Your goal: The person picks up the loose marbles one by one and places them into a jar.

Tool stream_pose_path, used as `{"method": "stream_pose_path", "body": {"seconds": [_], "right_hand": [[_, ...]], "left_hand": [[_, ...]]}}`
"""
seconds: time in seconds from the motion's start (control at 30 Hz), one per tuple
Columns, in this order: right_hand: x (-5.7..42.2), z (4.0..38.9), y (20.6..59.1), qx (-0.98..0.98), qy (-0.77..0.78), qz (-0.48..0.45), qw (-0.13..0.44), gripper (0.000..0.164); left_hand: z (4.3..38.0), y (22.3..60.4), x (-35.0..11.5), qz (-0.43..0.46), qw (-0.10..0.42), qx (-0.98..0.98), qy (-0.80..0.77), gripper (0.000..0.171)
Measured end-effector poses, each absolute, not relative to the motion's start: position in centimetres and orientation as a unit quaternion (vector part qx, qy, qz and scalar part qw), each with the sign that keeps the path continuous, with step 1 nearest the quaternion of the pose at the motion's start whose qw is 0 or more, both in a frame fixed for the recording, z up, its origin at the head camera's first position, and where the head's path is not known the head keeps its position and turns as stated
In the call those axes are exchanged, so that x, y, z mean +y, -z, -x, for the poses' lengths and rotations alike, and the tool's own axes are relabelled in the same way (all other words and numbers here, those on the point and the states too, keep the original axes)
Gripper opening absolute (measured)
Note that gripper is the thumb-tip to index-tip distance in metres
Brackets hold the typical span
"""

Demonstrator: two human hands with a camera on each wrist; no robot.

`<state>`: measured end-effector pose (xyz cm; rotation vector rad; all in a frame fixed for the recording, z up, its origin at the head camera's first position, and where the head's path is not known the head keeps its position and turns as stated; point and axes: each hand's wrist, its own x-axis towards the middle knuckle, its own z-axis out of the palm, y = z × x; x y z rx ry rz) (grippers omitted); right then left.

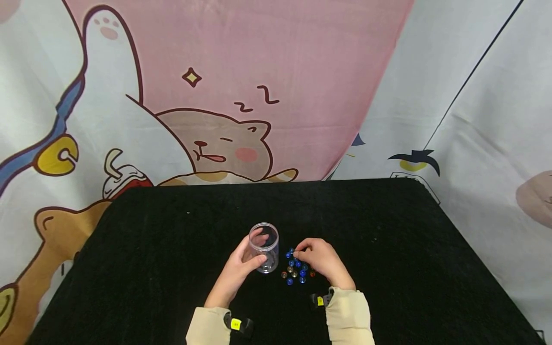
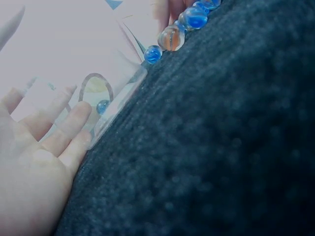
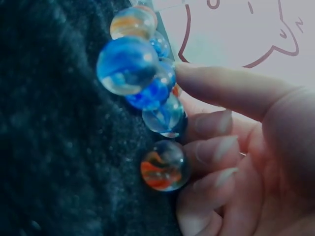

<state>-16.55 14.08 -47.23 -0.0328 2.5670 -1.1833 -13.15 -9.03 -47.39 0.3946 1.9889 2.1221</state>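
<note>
My left hand [image 1: 236, 269] holds a clear plastic jar [image 1: 269, 261], its thumb on the near side and its fingers around the far side. The jar stands upright, its open mouth facing up. Through its wall, in the left wrist view, shows a small blue marble [image 2: 102, 106]. Right of the jar lies a loose cluster of blue, amber and clear marbles [image 1: 303, 273]. Over the cluster's far right edge is my right hand [image 1: 321, 258], fingers curled. Its thumb tip meets a blue marble [image 3: 168, 73] in the right wrist view; nearer marbles hide whether it is pinched.
Black cloth [image 1: 172, 268] covers the table under both hands. An orange-swirled marble [image 3: 165, 166] lies close by the right hand's curled fingers. Behind the table hangs a printed cartoon curtain [image 1: 302, 86].
</note>
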Motion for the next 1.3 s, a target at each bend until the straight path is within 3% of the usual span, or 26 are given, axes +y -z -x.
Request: {"method": "stream_pose_path", "body": {"seconds": [0.6, 1.3], "right_hand": [[13.9, 16.7, 47.3, 0.887, 0.437, -0.018, 0.148, 0.019], [14.3, 16.8, 47.1, 0.886, 0.461, 0.002, 0.043, 0.008]], "left_hand": [[14.0, 49.6, -9.3, -0.141, 0.096, 0.665, -0.727, 0.056], [13.0, 47.3, -9.0, -0.139, 0.111, 0.658, -0.732, 0.055]]}}
